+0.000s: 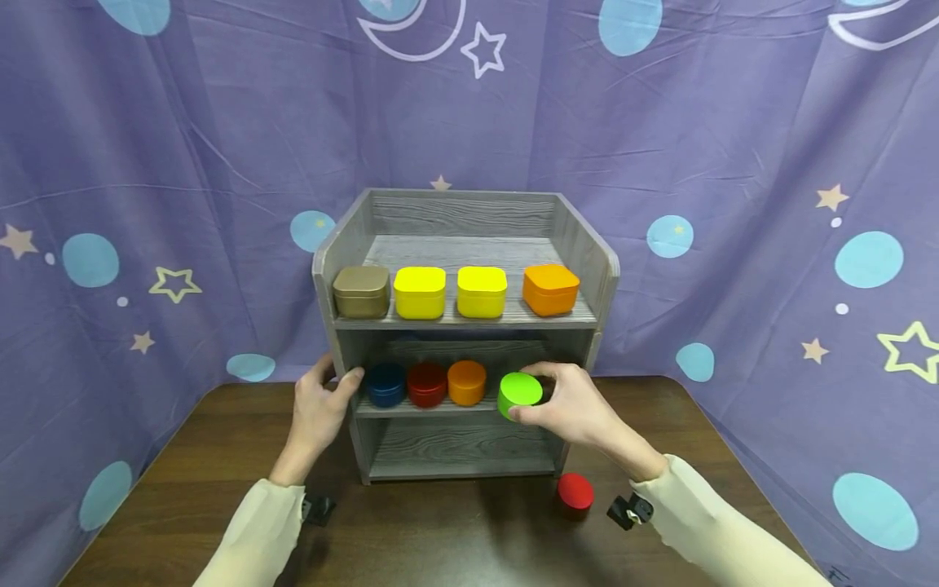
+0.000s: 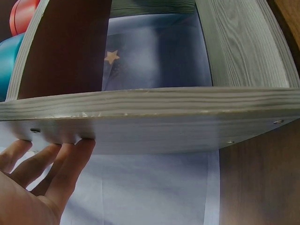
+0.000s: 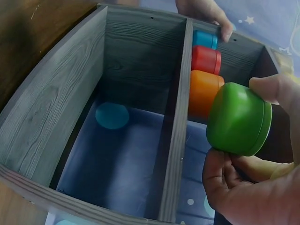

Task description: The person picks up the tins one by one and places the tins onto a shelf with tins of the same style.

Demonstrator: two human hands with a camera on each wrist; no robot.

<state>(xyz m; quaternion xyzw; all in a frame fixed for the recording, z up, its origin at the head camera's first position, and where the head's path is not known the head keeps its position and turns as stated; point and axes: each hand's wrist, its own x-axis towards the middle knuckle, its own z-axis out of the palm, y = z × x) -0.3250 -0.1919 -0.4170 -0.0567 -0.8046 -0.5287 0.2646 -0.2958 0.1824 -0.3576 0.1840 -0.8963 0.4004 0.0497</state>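
Observation:
My right hand (image 1: 568, 403) pinches a round bright green tin (image 1: 520, 393) between thumb and fingers, just in front of the middle shelf's right end. In the right wrist view, the green tin (image 3: 239, 119) is tilted. My left hand (image 1: 319, 408) grips the left side panel of a grey wooden shelf unit (image 1: 462, 470). Its fingers (image 2: 70, 168) press the panel's outer face, and the thumb comes over the front edge. On the middle shelf stand round tins in a row: blue (image 1: 385, 386), red (image 1: 427, 385) and orange (image 1: 466, 383), left of the green one.
Along the top shelf stand squarish tins: a bronze one (image 1: 362, 292), two yellow ones (image 1: 420, 293) and an orange one (image 1: 550, 289). A round red tin (image 1: 575, 492) is on the brown table (image 1: 440, 538), near the unit's front right corner. Behind hangs a purple curtain (image 1: 242, 147).

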